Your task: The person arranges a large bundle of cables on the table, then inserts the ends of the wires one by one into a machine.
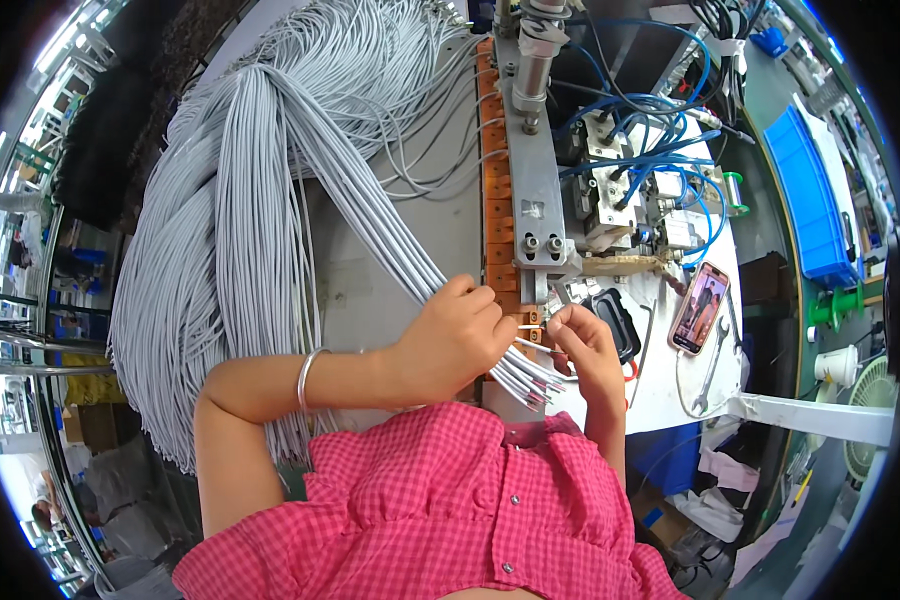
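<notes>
My left hand (457, 335) is closed around a bundle of grey cables (375, 232). Stripped cable ends with small coloured wires (532, 388) stick out below that fist, toward my chest. Right of it, my right hand (583, 345) pinches the thin end of one cable, with fingertips pressed together. Between both hands, this cable end lies close to an orange block (532, 325) at the near end of an orange strip (497, 200). The exact contact under my right fingertips is hidden.
A large heap of grey cables (240, 190) covers the left side. Metal press tooling (540, 190) rises beyond my hands, with valves and blue air hoses (650, 130) to its right. A phone (699, 310), a wrench (712, 368) and a blue bin (808, 195) lie further right.
</notes>
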Motion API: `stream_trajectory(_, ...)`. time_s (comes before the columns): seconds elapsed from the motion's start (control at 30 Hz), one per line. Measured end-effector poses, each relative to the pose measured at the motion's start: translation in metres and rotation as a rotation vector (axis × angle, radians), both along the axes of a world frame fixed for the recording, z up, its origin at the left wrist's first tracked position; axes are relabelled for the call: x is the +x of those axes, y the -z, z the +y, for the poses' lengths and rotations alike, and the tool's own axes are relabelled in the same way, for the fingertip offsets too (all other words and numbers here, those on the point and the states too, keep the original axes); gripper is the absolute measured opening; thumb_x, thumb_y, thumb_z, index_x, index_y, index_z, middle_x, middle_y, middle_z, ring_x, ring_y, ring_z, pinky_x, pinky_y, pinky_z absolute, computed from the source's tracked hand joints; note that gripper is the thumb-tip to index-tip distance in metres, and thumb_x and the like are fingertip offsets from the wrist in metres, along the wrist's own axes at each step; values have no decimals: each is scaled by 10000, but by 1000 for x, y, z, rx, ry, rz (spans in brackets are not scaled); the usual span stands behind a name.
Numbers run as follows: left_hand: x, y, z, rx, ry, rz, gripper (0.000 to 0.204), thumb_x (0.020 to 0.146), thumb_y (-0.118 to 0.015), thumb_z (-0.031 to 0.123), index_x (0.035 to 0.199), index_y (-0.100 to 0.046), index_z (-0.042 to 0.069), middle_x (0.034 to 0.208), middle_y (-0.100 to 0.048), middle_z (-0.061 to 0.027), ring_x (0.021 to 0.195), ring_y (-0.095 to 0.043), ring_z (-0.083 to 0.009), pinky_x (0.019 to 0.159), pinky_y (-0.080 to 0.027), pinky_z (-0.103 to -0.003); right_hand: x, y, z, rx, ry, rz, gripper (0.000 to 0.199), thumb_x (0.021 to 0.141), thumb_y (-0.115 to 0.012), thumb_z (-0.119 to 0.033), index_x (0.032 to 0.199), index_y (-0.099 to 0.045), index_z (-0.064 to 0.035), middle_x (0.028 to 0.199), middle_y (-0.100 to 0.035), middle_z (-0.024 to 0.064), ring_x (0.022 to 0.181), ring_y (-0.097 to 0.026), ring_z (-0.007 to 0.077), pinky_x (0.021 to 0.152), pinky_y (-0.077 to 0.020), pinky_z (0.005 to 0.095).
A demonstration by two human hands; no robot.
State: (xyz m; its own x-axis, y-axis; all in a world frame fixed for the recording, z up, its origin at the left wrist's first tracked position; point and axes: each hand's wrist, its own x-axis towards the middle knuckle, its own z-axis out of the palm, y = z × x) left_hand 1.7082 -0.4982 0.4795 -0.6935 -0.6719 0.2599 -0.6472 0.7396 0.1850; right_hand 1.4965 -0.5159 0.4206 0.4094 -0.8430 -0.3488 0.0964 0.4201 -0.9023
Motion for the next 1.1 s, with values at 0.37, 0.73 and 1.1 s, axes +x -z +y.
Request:
stream_trajectory(0.37,-1,3,-6,-122,40,48,146,638,-554,87,765,-540,18,676,-454,-45,673,-465,-190,567,-360,-304,2,-7,9,-246,228,-6,132,769,-602,50,898,-614,23,668,-571,4,571,-529,60,523,-414,169)
stream_trajectory(0.73,-2,3,-4,-67,48,106,211,565,-598,71,759,-535,16,681,-448,-49,670,-449,-209,567,-352,-313,3,-3,13,-185,281,-53,98,756,-637,36,854,-632,43,754,-643,69,633,-582,76,554,-445,180)
stream_trajectory(1.1,-1,-5,-6,23,39,156,248,481,-620,37,684,-478,52,682,-438,-63,690,-439,-227,574,-338,-333,-2,-4,7,-58,6,-319,73,768,-639,35,840,-631,40,706,-621,41,574,-524,42,497,-400,169)
